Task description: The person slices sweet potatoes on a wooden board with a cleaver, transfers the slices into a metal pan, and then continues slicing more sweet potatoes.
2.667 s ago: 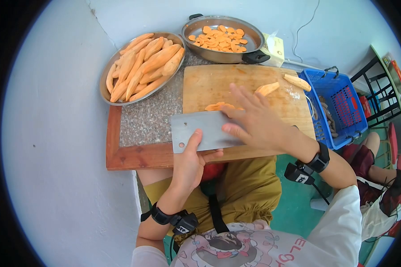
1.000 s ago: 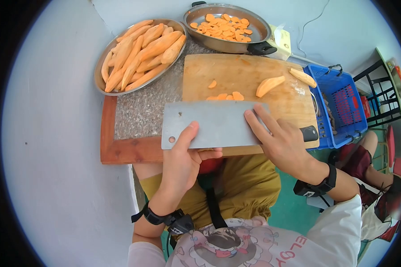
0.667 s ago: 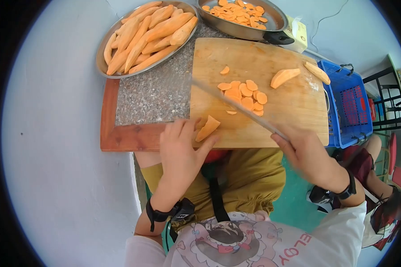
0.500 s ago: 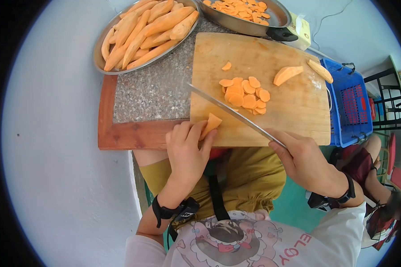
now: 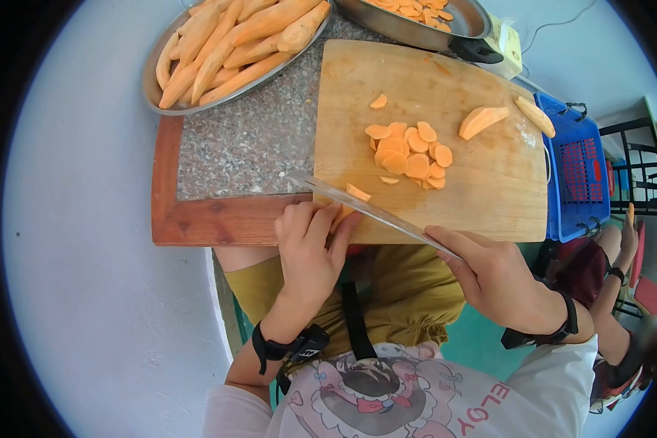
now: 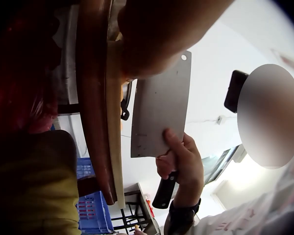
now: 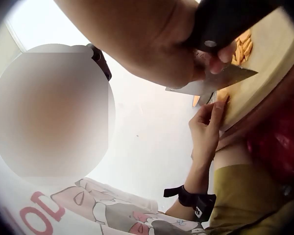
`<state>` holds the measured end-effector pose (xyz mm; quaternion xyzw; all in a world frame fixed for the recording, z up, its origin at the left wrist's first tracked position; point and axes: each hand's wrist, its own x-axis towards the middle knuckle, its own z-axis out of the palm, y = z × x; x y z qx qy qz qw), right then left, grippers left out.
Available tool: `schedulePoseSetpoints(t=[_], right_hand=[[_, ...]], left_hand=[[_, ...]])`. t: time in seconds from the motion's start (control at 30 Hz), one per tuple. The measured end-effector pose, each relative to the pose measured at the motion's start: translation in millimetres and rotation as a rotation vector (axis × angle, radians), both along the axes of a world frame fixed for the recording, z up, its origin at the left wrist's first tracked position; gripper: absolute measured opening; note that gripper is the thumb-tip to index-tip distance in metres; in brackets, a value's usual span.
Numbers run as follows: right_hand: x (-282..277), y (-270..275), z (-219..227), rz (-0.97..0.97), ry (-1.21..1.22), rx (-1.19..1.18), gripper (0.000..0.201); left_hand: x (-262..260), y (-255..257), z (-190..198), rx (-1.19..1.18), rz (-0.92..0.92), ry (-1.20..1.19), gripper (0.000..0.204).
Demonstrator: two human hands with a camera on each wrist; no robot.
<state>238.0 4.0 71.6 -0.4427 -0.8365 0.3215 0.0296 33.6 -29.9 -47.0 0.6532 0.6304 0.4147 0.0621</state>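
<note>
The left hand (image 5: 310, 248) holds a short orange root piece (image 5: 341, 217) at the cutting board's (image 5: 482, 182) near left edge, fingers and thumb around it. Across that piece lies the cleaver (image 5: 376, 212), its handle gripped by the right hand (image 5: 500, 277). A cut end (image 5: 358, 192) shows just beyond the blade. Orange slices (image 5: 416, 166) lie in a loose pile mid-board. In the left wrist view the cleaver's broad face (image 6: 161, 107) stands upright, the right hand (image 6: 183, 159) at its handle. The right wrist view shows the left hand (image 7: 206, 127) beside the blade (image 7: 225, 81).
A metal bowl (image 5: 153, 87) of peeled roots stands at the back left, a pan (image 5: 416, 35) of slices behind the board. Two root pieces (image 5: 483, 121) lie on the board's right. A blue basket (image 5: 580, 168) and another person's arm (image 5: 626, 248) are at the right.
The cleaver, earlier held flat in both hands, has been turned on edge in the right hand and lowered to the root piece. The left hand let go of the blade and took hold of that piece.
</note>
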Motion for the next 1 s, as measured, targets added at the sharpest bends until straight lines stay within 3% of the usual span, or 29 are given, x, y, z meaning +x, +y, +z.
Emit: schedulePoseSetpoints(t=[0.47,0.67,0.87,1.0], right_hand=[[3,9,0,0.040,-0.076,0.009,0.035],[2,11,1,0.043,-0.175,-0.113,0.036],[1,14,-1,0.091,-0.095,-0.063,0.028],[-4,22,8,0.020,-0.153,-0.200,0.023]], left_hand=[[-4,1,5,0.002,-0.036,0.031,0.021],[-3,3,4,0.044,-0.081,0.074,0.022],[-4,6,4,0.063,-0.120,0.049,0.025],[-5,5,2,0.022,-0.132,0.024,0.026]])
